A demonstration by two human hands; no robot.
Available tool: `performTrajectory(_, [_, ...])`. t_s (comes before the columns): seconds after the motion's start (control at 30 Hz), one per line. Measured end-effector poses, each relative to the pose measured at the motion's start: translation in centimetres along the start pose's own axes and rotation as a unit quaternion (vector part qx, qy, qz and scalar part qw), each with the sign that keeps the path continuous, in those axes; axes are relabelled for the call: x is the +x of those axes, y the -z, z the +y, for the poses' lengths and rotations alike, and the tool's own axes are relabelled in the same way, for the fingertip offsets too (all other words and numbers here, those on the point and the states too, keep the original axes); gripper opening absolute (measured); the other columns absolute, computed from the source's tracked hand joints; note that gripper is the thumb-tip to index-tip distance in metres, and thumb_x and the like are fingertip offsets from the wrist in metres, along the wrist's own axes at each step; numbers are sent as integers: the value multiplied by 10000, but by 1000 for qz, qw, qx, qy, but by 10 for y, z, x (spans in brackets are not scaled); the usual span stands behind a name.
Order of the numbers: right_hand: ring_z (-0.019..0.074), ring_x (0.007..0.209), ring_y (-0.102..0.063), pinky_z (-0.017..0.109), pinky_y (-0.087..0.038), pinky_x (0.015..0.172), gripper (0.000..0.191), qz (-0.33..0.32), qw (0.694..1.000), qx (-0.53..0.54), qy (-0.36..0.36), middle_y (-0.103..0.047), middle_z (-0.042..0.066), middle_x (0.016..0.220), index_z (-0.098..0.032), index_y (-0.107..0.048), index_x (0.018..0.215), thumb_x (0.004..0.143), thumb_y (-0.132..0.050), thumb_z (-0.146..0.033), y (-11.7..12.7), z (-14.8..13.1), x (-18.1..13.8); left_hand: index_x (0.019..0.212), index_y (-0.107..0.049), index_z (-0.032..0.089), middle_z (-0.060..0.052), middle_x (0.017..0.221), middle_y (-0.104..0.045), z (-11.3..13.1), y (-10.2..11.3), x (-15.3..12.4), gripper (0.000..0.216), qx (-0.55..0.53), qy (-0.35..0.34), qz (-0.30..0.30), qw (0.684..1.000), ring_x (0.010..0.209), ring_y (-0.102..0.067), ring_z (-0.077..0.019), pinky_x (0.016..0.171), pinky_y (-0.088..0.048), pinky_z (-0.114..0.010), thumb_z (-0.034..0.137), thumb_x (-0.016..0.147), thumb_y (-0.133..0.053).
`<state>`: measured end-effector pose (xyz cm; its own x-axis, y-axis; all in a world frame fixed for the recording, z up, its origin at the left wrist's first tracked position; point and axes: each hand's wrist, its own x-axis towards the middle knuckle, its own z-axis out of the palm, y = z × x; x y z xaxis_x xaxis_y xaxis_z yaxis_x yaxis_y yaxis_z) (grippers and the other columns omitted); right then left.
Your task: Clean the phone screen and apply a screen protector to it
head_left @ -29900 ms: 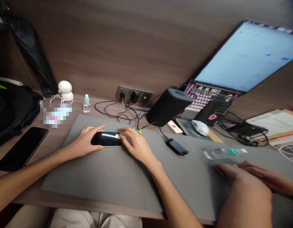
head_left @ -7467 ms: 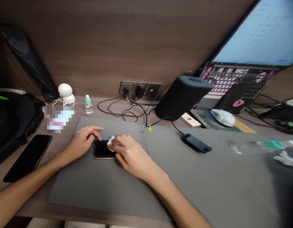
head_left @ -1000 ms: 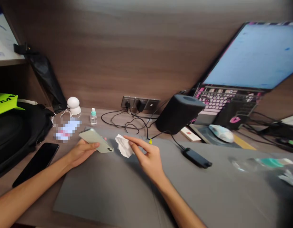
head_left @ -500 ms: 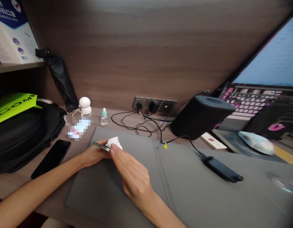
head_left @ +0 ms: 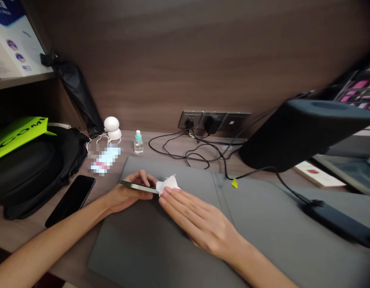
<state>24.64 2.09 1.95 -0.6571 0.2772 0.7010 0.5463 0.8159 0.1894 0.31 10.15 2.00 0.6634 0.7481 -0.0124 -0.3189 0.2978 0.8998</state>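
Note:
My left hand (head_left: 128, 195) is closed around a phone (head_left: 140, 187), held nearly edge-on above the grey desk mat (head_left: 137, 244). A white tissue (head_left: 168, 184) is pinched in my right hand (head_left: 203, 222), at the right end of the phone. The tissue touches that end; the fingertips under it are partly hidden. A second, black phone (head_left: 70, 200) lies on the desk to the left of the mat. Behind the hands stands a small clear spray bottle (head_left: 138, 145) with a teal neck and white cap.
Tangled black cables (head_left: 193, 154) run from the wall sockets (head_left: 215, 122). On the right are a black speaker-like block (head_left: 295, 140), a black cabled device (head_left: 337, 222) and a white card box (head_left: 319, 174). A black bag (head_left: 38, 172) sits left, near a white round-headed gadget (head_left: 112, 128).
My right hand with the tissue has moved right along the phone to its end. The phone shows more of its length. The camera view has turned left and come closer.

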Motion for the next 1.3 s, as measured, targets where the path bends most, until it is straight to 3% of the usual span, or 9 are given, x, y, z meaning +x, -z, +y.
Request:
performTrajectory(0.13, [233, 1176, -730, 336, -620, 894, 397, -17, 998, 10, -65, -759, 170, 1271, -58, -636, 1344, 1003, -435, -34, 13, 10, -8, 824, -625, 193, 15, 996, -719, 2, 0, 0, 291, -24, -13, -26, 999, 1216, -679, -214, 1129, -442, -399, 81, 774, -889])
performTrajectory(0.2, [191, 887, -763, 303, -583, 704, 365, -19, 992, 26, -125, -799, 119, 1056, -105, -666, 1291, 1009, -437, -64, 19, 13, -8, 886, -635, 212, 26, 1011, -708, 4, 0, -1, 283, -35, -4, -25, 999, 1277, -660, -253, 1150, -441, -471, 74, 801, -866])
performTrajectory(0.3, [142, 596, -639, 291, -480, 571, 388, -10, 965, 37, -258, -716, 33, 805, -160, -714, 1202, 1004, -388, -83, 25, 18, -8, 1019, -655, 264, 25, 1070, -716, 6, -2, -2, 284, -46, 24, -9, 999, 1303, -648, -286, 1113, -485, -524, 121, 856, -838])
performTrajectory(0.5, [169, 763, -703, 288, -449, 635, 352, -65, 899, 96, -423, -760, 17, 947, -221, -735, 1152, 992, -428, -152, 24, 24, -9, 1410, -586, 330, -53, 1285, -725, 9, -6, 0, 477, -30, 42, 58, 997, 1298, -638, -303, 1148, -466, -557, 360, 959, -740])
performTrajectory(0.67, [164, 738, -661, 300, -440, 682, 311, -147, 882, 170, -414, -731, 23, 1047, -238, -728, 1238, 1042, -589, -437, 20, 26, -7, 1343, -646, 300, -64, 1312, -737, 11, -6, 3, 412, 16, 14, 114, 993, 1276, -653, -291, 1161, -459, -544, 357, 949, -754])
performTrajectory(0.9, [147, 761, -604, 262, -406, 682, 150, -95, 896, 231, -368, -702, 24, 979, -210, -737, 1096, 1033, -617, -274, 24, 30, -9, 1132, -756, 286, -47, 1265, -768, 13, -5, -1, 345, 34, 0, 78, 996, 1307, -648, -309, 1175, -454, -545, 372, 823, -885])
performTrajectory(1.0, [155, 781, -606, 264, -400, 693, 159, -69, 905, 208, -364, -702, 40, 991, -212, -737, 1080, 1037, -599, -277, 30, 38, -14, 1020, -786, 252, -54, 1220, -784, 12, -6, -2, 303, 110, 1, 99, 989, 1239, -685, -282, 1146, -484, -437, 319, 760, -927])
performTrajectory(1.17, [169, 795, -639, 275, -411, 714, 221, -121, 898, 193, -377, -729, 36, 933, -207, -758, 1134, 1043, -594, -323, 44, 51, -19, 1270, -758, 266, -64, 1209, -793, 10, -14, 0, 506, 335, 15, 136, 932, 1054, -734, -258, 938, -585, -337, 467, 817, -859])
performTrajectory(1.3, [183, 807, -664, 295, -452, 762, 353, -114, 866, 192, -446, -777, 30, 984, -234, -730, 1282, 1040, -582, -444, 61, 50, -15, 1130, -827, 282, -44, 1184, -810, 11, -19, -2, 344, 443, -50, 111, 888, 1102, -730, -295, 1012, -568, -392, 511, 878, -779])
